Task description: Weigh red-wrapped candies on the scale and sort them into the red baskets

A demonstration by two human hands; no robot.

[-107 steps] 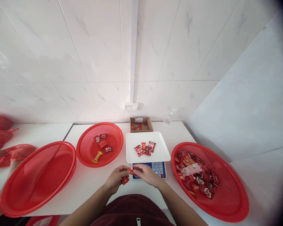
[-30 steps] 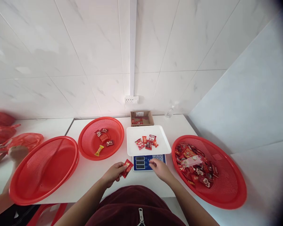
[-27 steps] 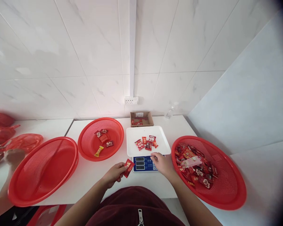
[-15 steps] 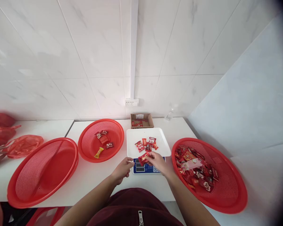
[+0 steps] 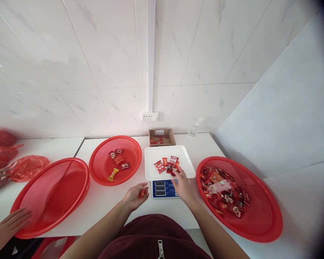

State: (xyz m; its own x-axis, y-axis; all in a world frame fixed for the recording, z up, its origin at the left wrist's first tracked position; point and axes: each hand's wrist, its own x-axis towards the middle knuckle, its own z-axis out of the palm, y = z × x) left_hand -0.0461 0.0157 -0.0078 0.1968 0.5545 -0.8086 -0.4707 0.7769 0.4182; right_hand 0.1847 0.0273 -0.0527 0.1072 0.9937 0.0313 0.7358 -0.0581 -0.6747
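A white tray tops the blue-panelled weighing scale in front of me. Several small wrapped candies, mostly red, lie grouped on it. My right hand is over the tray's near edge, thumb apart from the fingers, the fingertips at the candies on the right of the group. Left of the scale, my left hand is turned partly palm up. Its curled fingers hold a small orange-red wrapped candy, partly hidden by them.
At right stands a red basket heaped with candies; a red basket at left holds several. Farther left is another red basket, with a co-worker's hand at its rim. Behind the scale are a cardboard box and a clear bottle.
My right hand has moved forward from the scale's panel to the tray, and its red candy packet has left the pinch. My left hand has turned, showing a candy. A co-worker's hand reached the left basket.
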